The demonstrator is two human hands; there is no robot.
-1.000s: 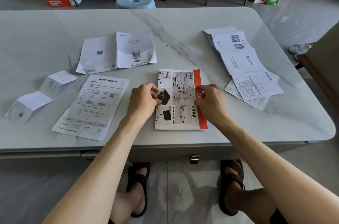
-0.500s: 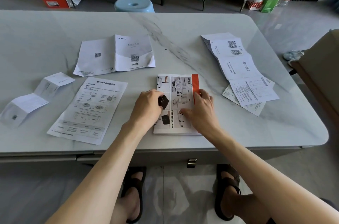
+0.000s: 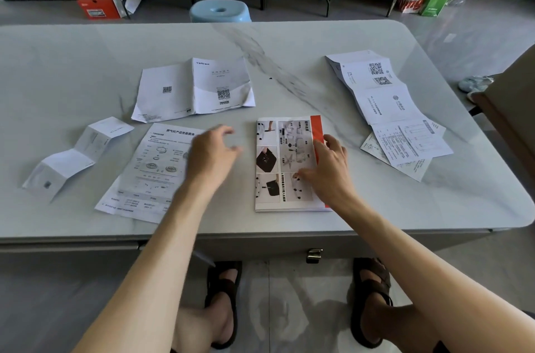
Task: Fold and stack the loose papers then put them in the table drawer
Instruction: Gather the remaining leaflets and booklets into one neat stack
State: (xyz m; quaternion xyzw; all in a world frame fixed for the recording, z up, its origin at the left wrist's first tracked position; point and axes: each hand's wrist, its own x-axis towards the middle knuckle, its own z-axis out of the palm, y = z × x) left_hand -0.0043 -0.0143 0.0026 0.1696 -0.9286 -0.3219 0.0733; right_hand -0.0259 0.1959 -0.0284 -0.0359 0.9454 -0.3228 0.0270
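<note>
A folded picture leaflet with an orange edge [image 3: 285, 161] lies near the table's front edge. My right hand [image 3: 327, 170] rests flat on its right half, fingers spread. My left hand [image 3: 212, 154] hovers, blurred, over the right edge of a printed sheet with diagrams [image 3: 150, 170], fingers loosely curled and holding nothing. A white booklet with QR codes [image 3: 194, 89] lies open behind them. A small zigzag-folded slip [image 3: 75, 156] sits at the left. Long unfolded sheets [image 3: 388, 106] lie at the right. The drawer's metal handle [image 3: 314, 255] shows under the table front.
The marble table [image 3: 289, 43] has a rounded right edge. A blue stool [image 3: 220, 11] stands behind it, before grey cabinets. A brown chair [image 3: 512, 115] is at the right. My sandalled feet [image 3: 370, 300] are under the table.
My left hand has left the picture leaflet and moved left over the printed sheet. My right hand has stayed on the leaflet, which now lies flat.
</note>
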